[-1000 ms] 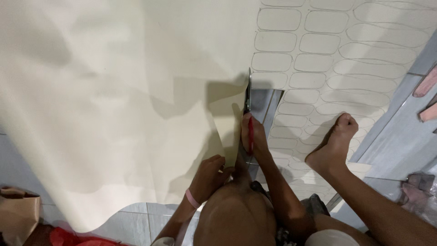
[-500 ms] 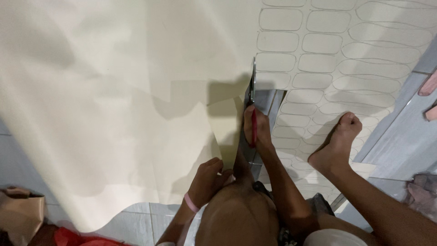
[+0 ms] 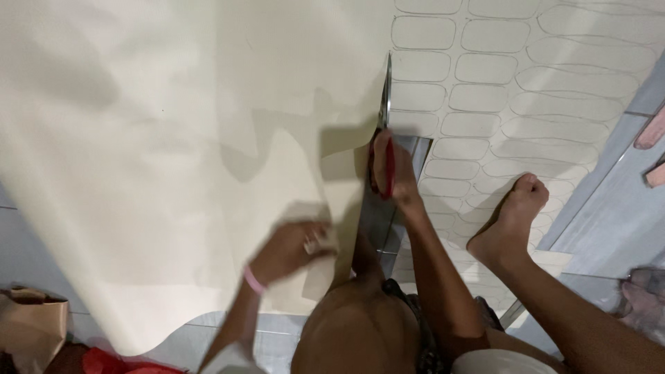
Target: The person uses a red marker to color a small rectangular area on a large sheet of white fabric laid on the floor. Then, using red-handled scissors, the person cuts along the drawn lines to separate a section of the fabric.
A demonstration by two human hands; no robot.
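Where the frame begins at lower left, a crumpled brown paper bag (image 3: 31, 322) sits beside a patch of red cloth (image 3: 104, 361) on the grey tiled floor (image 3: 21, 242). Spread over that floor, the large cream sheet of thin material (image 3: 159, 138) fills the left and centre of the view, its lower edge curving just above the bag. The left hand (image 3: 291, 249), with a pink band at the wrist, lies on the sheet near the cut edge, fingers curled and pinching a fold of it; the grip is blurred. Just right of it, the right hand (image 3: 395, 173) is closed through the red handles of a pair of scissors (image 3: 385, 111), whose silver blades point away from the body along the seam between plain sheet and the part marked with rows of pencilled rounded outlines (image 3: 485, 83). A clean cut seemingly calls for the left hand to keep the sheet taut and flat close beside the blades, and for long strokes following the straight edge. Open sheet lies ahead of the blade tips; the bare right foot (image 3: 509, 221) rests on the marked portion, near the cut line, and a grey strip (image 3: 609, 173) bounds the material at right.
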